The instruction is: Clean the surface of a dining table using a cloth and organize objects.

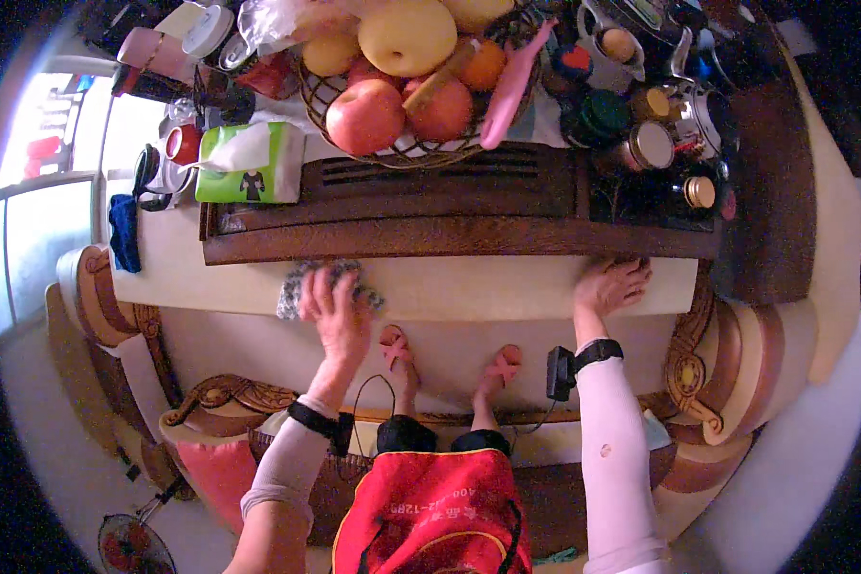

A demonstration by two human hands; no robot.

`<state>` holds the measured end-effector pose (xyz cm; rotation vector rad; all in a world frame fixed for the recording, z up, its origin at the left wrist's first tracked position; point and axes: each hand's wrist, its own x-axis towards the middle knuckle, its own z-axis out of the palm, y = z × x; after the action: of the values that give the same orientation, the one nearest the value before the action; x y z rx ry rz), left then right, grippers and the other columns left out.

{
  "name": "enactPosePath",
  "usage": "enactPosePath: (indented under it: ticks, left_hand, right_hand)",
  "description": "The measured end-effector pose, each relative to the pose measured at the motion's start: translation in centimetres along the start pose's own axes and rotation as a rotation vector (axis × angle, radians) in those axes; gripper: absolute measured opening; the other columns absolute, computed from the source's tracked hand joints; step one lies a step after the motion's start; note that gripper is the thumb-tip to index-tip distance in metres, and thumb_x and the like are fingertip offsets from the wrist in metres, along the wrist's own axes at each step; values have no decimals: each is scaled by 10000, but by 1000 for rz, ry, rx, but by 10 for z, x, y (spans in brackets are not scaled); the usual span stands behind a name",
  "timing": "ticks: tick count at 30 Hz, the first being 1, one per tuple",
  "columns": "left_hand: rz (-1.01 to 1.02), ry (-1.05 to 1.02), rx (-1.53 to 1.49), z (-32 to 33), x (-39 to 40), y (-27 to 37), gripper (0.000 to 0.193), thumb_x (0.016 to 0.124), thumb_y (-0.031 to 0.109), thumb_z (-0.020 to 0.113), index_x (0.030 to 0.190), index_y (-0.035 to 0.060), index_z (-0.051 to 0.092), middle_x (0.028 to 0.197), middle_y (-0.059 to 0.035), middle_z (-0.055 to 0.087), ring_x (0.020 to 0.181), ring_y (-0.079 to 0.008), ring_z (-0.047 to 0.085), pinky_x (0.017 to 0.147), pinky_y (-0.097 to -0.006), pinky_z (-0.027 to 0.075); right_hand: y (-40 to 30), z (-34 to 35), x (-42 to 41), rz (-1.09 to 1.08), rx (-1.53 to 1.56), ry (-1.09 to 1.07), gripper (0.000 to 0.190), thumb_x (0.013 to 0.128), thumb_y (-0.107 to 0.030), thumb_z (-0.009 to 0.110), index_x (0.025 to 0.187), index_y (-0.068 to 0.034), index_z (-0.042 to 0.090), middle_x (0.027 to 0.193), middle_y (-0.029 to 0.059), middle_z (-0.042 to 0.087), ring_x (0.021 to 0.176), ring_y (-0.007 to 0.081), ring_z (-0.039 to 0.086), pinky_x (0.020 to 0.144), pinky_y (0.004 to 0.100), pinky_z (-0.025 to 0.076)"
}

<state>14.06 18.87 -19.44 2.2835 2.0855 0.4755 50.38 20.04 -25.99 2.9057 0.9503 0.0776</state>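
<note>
A patterned grey-and-white cloth [294, 290] lies bunched on the pale front strip of the table [473, 287]. On top of it rests my left hand [337, 316], fingers bent over the cloth and pressing it to the surface. Farther right, my right hand [613, 285] leans on the same pale strip near the dark wooden tea tray [402, 240]; its fingers point right and nothing shows in it. Both wrists wear black straps with small devices.
Beyond the tray stands a wire fruit basket [316, 107] with apples, large yellow fruits and a pink-handled tool [509, 93]. A green tissue pack [280, 165] sits at the left, lidded jars [651, 146] at the right. Behind me is a carved sofa [237, 393]; a fan [133, 545] stands lower left.
</note>
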Motion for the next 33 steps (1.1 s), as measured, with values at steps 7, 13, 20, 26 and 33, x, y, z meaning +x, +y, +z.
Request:
enactPosePath:
  ticks: [7,13,20,26,33]
  left_hand:
    - [45,-229,-16,-6,0,-20,388,667,106,577,1051,128,532,1067,-122,475,944,-324,439,784,-447,371]
    - [416,-4,-372,-47,59,87,420,631,143,555,1047,177,602,1197,-46,471,1086,-247,423,888,-430,326]
    - [466,-204,-140,-19,89,65,495,743,187,494,1235,171,447,1296,-82,394,1175,-269,366,979,-457,270]
    - [267,-140,87,-50,71,-91,548,664,190,627,1192,211,479,1282,-75,379,1216,-282,308,1017,-466,207]
    - [48,-99,185,-52,59,-143,621,740,184,597,1312,134,362,1376,-145,270,1277,-331,235,1036,-496,151]
  right_hand:
    - [-11,-5,-8,28,-29,-48,692,845,-401,471,1329,26,224,1419,222,159,1326,362,113,1054,518,101]
    - [-9,2,-4,39,-185,121,582,844,-339,458,1305,-22,301,1387,136,279,1297,294,219,1028,448,195]
    - [4,19,-1,38,-247,101,587,845,-324,466,1312,-19,284,1378,141,279,1282,301,244,1030,444,214]
    - [-3,2,-3,-46,-99,-22,689,831,-380,491,1348,-21,211,1397,186,217,1296,337,203,1042,471,185]
    - [20,40,2,-81,-309,320,562,880,-343,418,1318,-25,267,1362,154,282,1253,320,287,1011,458,249]
